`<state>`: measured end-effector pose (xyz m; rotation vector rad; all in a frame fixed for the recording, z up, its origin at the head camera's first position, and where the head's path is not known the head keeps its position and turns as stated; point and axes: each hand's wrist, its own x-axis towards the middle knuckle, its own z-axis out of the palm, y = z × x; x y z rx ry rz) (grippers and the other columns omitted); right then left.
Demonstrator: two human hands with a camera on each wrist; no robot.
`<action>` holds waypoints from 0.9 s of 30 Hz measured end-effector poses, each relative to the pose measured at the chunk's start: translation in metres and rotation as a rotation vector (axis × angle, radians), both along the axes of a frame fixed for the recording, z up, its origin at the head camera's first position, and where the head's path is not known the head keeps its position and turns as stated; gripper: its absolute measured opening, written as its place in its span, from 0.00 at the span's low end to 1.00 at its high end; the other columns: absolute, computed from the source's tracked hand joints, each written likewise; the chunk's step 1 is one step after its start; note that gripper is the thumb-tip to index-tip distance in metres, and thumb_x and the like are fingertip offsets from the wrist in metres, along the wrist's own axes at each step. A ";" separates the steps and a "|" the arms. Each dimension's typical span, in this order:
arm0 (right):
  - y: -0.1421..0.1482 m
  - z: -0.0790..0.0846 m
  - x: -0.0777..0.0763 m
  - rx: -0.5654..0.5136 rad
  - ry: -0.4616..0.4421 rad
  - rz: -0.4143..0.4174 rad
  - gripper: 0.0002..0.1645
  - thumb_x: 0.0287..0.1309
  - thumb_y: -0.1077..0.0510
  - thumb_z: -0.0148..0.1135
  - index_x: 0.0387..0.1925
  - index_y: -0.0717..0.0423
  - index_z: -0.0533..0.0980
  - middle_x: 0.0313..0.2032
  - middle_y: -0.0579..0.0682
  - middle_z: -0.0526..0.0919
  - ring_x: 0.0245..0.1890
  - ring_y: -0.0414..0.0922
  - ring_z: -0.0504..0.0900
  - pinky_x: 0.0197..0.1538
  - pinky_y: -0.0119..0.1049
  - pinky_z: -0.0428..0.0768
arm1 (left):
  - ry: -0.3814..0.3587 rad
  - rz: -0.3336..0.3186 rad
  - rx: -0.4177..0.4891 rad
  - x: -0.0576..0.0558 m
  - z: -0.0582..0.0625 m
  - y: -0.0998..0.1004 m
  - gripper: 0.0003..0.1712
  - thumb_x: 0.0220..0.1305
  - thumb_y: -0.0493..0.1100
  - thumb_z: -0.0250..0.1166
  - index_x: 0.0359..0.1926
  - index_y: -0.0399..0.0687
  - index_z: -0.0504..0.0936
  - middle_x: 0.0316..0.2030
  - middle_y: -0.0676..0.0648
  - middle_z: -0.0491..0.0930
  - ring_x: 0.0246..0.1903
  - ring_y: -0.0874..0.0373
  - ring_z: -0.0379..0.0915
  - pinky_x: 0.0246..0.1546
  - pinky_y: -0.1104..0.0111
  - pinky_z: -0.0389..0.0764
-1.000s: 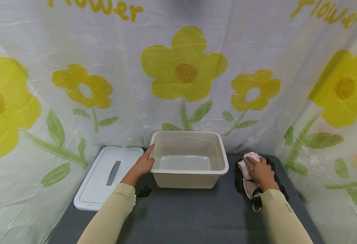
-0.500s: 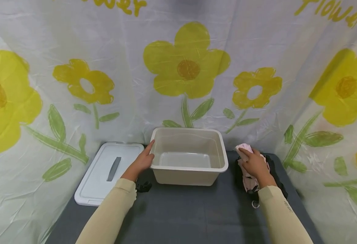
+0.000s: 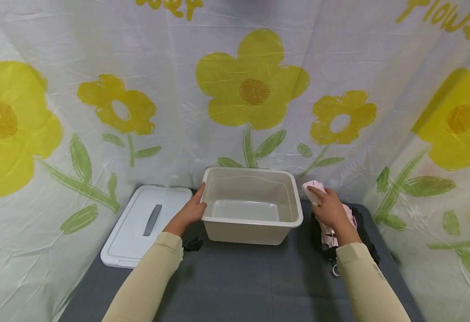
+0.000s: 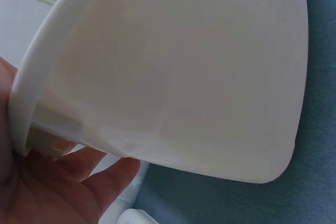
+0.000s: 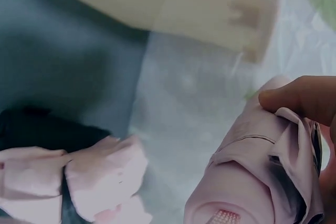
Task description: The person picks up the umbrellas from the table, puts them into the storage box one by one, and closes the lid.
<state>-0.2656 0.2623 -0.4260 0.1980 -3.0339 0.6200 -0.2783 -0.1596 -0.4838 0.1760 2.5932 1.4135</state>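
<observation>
A beige plastic storage bin (image 3: 245, 232) stands at the middle of the dark table. My left hand (image 3: 190, 208) grips the rim at its left side; in the left wrist view the rim lies between thumb and fingers (image 4: 107, 184). With my right hand (image 3: 329, 208) I hold a rolled-up pink fabric bundle (image 5: 236, 177) beside the bin's right side. A dark lining shows in its folds, and its near end has a textured patch. Under my right wrist lies a pile of pink fabric pieces (image 5: 105, 177) and black ones (image 3: 367, 237), partly hidden by the arm.
A white lid (image 3: 132, 246) with a grey handle (image 3: 152, 220) lies left of the bin. Close to my left wrist is a small black strap-like item (image 3: 192, 244). A metal ring (image 3: 335, 270) sticks out from the pile. The flower-printed sheet (image 3: 178, 112) hangs right behind the bin.
My right hand has lifted the pink fabric bundle off the pile and carried it left toward the bin. The left hand stays at the bin's rim. The head view has shifted slightly.
</observation>
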 end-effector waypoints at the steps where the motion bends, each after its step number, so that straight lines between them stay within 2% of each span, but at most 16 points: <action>1: -0.003 0.003 0.000 -0.004 0.004 0.005 0.36 0.57 0.60 0.51 0.70 0.53 0.64 0.67 0.77 0.57 0.64 0.73 0.62 0.58 0.70 0.65 | 0.001 -0.004 -0.001 -0.001 0.000 0.000 0.43 0.66 0.34 0.41 0.77 0.51 0.32 0.76 0.37 0.37 0.75 0.40 0.38 0.72 0.47 0.48; 9: -0.027 0.019 -0.003 -0.023 0.000 0.035 0.37 0.57 0.60 0.52 0.70 0.51 0.63 0.68 0.74 0.56 0.67 0.71 0.59 0.60 0.70 0.64 | 0.011 -0.019 -0.007 -0.004 -0.001 -0.001 0.44 0.65 0.33 0.41 0.77 0.49 0.32 0.76 0.36 0.39 0.74 0.40 0.39 0.72 0.48 0.49; 19: -0.061 0.037 -0.004 -0.034 0.059 0.158 0.38 0.54 0.61 0.52 0.70 0.51 0.64 0.67 0.74 0.60 0.66 0.69 0.61 0.61 0.67 0.64 | -0.016 -0.023 0.016 -0.001 0.001 -0.002 0.45 0.64 0.31 0.41 0.77 0.50 0.32 0.76 0.37 0.37 0.75 0.40 0.38 0.72 0.47 0.48; 27: -0.088 0.044 -0.011 -0.031 0.077 0.208 0.37 0.54 0.61 0.53 0.69 0.48 0.66 0.67 0.71 0.62 0.66 0.67 0.64 0.60 0.64 0.67 | 0.034 -0.043 -0.025 -0.003 0.002 -0.002 0.45 0.62 0.30 0.42 0.77 0.46 0.33 0.76 0.36 0.38 0.74 0.41 0.40 0.72 0.49 0.49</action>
